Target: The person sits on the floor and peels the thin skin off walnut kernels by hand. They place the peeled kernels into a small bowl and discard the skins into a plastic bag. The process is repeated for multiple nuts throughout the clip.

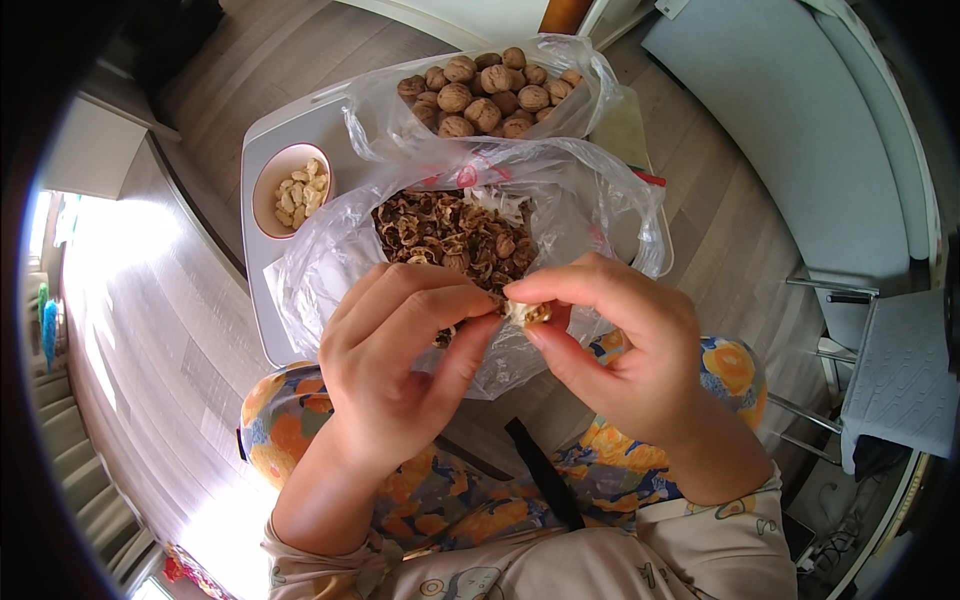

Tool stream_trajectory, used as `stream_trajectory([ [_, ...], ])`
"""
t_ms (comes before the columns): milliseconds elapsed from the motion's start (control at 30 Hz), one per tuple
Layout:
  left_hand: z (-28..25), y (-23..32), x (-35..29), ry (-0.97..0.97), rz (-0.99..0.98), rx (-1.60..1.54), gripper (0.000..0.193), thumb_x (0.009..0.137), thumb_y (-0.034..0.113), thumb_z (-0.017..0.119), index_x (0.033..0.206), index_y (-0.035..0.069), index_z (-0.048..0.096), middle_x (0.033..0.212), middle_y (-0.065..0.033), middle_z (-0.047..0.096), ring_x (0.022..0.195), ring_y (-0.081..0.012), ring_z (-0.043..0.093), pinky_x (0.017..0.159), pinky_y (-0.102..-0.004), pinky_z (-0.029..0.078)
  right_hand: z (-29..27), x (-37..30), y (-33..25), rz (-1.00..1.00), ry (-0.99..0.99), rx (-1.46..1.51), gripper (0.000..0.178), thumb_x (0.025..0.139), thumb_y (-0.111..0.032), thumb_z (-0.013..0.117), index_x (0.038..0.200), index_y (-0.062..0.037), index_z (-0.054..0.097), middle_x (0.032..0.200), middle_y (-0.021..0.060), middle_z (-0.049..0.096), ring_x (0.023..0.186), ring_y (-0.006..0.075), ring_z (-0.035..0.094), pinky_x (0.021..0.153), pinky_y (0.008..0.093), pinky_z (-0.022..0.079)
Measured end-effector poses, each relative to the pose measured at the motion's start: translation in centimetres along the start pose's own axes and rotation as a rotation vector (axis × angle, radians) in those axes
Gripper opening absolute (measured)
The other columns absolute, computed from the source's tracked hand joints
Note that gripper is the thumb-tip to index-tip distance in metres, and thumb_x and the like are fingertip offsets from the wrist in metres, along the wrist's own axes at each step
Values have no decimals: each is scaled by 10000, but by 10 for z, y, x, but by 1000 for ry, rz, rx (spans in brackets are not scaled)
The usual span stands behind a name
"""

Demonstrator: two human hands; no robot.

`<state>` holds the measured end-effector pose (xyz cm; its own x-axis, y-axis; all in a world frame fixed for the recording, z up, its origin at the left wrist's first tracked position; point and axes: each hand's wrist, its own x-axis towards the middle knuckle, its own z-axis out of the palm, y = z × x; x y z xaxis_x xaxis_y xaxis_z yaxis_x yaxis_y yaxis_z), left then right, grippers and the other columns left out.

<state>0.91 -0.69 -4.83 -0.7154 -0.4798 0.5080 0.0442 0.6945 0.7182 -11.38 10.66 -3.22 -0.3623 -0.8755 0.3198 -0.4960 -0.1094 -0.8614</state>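
Thumb and index finger of my right hand (630, 350) grip a partly peeled walnut kernel (525, 313), pale with brown patches. My left hand (400, 345) pinches at the kernel's left edge, where a small dark bit shows between the fingertips; whether it is skin or shell I cannot tell. Both hands are over the near side of a clear plastic bag (335, 225) that lies spread open. Inside it is a heap of brown walnut shells and skins (440, 230), partly hidden by my fingers. A small bowl (261, 195) at the left holds peeled, cream-coloured kernels (303, 190).
Behind the shells, another clear bag (375, 115) holds several whole walnuts (483, 113). Everything stands on a small grey tray table (262, 310) over a wood-look floor (180, 350). A red-tipped object (648, 178) sticks out at its right edge. Grey-blue chairs (800, 120) stand on the right.
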Motion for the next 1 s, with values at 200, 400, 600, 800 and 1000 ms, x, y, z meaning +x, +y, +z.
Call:
stream_trajectory([
  [200,0,-2,-1,17,140,188,178,564,11,672,714,46,583,690,-46,555,561,-183,512,500,-269,398,1,-1,1,21,9,7,245,676,62,594,902,-25,563,777,93,584,660,194,586,561,265,472],
  [400,4,-2,-1,52,279,303,208,520,-1,646,701,50,557,682,-43,525,537,-178,491,480,-275,384,3,-2,2,21,-1,32,250,658,90,581,894,8,575,779,100,595,676,169,584,599,254,456],
  [600,4,-2,-1,25,-14,-22,148,588,-56,582,687,37,524,664,-54,503,547,-187,489,497,-274,398,-2,1,-3,15,-69,39,229,665,91,579,886,34,577,789,107,602,695,147,584,617,237,447],
  [800,4,-1,-6,51,-260,-374,79,689,-64,540,679,8,510,648,-76,502,544,-192,477,525,-260,395,2,-3,2,102,15,265,235,690,80,588,917,22,570,836,88,600,744,130,590,655,229,466],
  [1000,1,-3,-4,-49,-129,-209,61,721,-12,563,701,-5,506,663,-75,518,534,-167,470,514,-253,386,3,-3,2,171,98,367,209,706,59,603,909,21,576,832,80,611,742,106,599,656,211,475],
])
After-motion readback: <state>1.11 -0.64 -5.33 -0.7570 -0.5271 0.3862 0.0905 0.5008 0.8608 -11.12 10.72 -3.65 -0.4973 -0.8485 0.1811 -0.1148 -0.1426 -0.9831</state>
